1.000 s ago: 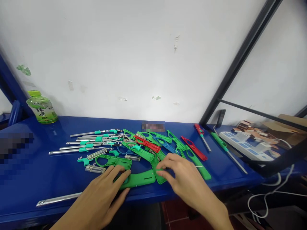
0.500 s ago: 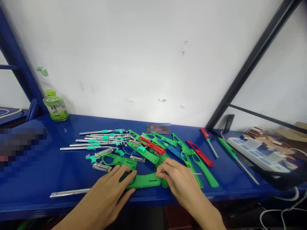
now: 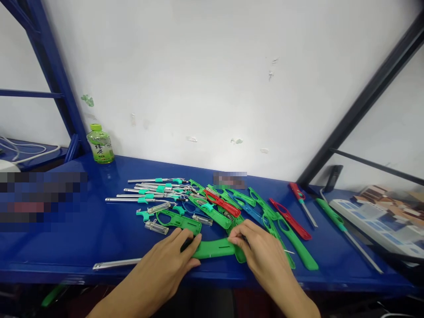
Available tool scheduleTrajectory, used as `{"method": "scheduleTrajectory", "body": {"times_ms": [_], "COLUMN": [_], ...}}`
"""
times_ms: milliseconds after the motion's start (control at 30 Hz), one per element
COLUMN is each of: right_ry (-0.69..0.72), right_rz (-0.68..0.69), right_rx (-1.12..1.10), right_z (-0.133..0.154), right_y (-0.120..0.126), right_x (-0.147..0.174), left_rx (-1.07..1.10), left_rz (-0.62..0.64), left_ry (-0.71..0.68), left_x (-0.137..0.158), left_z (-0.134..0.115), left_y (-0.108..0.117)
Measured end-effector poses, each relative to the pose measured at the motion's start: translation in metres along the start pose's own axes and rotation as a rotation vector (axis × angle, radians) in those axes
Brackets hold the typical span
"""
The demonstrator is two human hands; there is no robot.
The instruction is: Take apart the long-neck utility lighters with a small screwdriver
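A green long-nosed lighter (image 3: 213,248) lies along the front of the blue table, its metal tube (image 3: 116,264) pointing left. My left hand (image 3: 177,254) is closed round its trigger part, which the fingers mostly hide. With fingertips pinched, my right hand (image 3: 256,245) grips the right end of the handle. A thin metal shaft (image 3: 289,251) pokes out beyond my right hand; what it belongs to is hidden. Behind the hands lie loose green handle halves (image 3: 180,222), a red handle half (image 3: 222,203), clear fuel tanks (image 3: 156,227) and several metal tubes with turquoise triggers (image 3: 132,200).
A green-capped drink bottle (image 3: 100,145) stands at the back left by the wall. To the right lie a red lighter (image 3: 302,203) and another green lighter (image 3: 344,229), with a white power strip (image 3: 374,225) beyond. The table's front edge (image 3: 218,280) is close to my wrists.
The view has turned a little to the left, so everything appears further right. Both hands keep hold of the green lighter, with only slight finger movement.
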State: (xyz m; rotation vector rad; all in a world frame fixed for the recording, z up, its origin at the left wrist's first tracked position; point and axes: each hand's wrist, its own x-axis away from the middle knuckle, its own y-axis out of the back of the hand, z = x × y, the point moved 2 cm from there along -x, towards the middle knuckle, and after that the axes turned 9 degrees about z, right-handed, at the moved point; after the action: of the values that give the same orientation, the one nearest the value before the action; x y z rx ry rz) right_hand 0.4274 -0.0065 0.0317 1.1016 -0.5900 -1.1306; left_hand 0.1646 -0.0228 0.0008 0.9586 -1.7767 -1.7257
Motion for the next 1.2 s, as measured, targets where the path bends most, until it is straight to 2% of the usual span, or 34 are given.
{"method": "scheduleTrajectory", "body": {"times_ms": [100, 200, 300, 433, 500, 567, 667, 767, 867, 1000, 1200], "right_ry": [-0.007, -0.013, -0.016, 0.006, 0.009, 0.034, 0.12, 0.237, 0.322, 0.361, 0.354], "right_rz": [-0.028, -0.01, -0.057, -0.216, -0.253, -0.183, -0.013, 0.146, 0.264, 0.329, 0.34], "right_rx": [0.022, -0.046, -0.114, -0.123, -0.114, -0.103, -0.053, -0.03, 0.018, 0.096, 0.162], "right_z": [0.002, 0.005, 0.008, 0.011, 0.015, 0.027, 0.059, 0.099, 0.133, 0.156, 0.158], "right_y": [-0.003, -0.004, -0.001, 0.019, 0.032, 0.04, 0.036, 0.011, -0.02, -0.043, -0.041], "right_x": [0.001, 0.003, 0.006, 0.004, -0.007, -0.027, -0.069, -0.11, -0.136, -0.149, -0.15], "left_rx": [-0.03, -0.063, -0.086, -0.101, -0.1, -0.093, -0.074, -0.062, -0.054, -0.047, -0.03], "left_rz": [-0.045, -0.076, -0.099, -0.086, -0.071, -0.068, -0.081, -0.099, -0.153, -0.227, -0.267], "left_ry": [-0.019, -0.043, -0.044, -0.033, -0.033, -0.035, -0.01, 0.002, -0.015, -0.06, -0.043], "left_x": [0.0, 0.001, 0.002, 0.001, 0.001, 0.001, 0.0, -0.001, 0.0, 0.0, -0.001], "left_z": [-0.002, -0.003, -0.002, 0.0, -0.001, -0.003, -0.005, -0.007, -0.006, 0.0, 0.001], "left_y": [-0.001, -0.004, -0.008, -0.01, -0.009, -0.008, -0.006, -0.007, -0.011, -0.021, -0.022]}}
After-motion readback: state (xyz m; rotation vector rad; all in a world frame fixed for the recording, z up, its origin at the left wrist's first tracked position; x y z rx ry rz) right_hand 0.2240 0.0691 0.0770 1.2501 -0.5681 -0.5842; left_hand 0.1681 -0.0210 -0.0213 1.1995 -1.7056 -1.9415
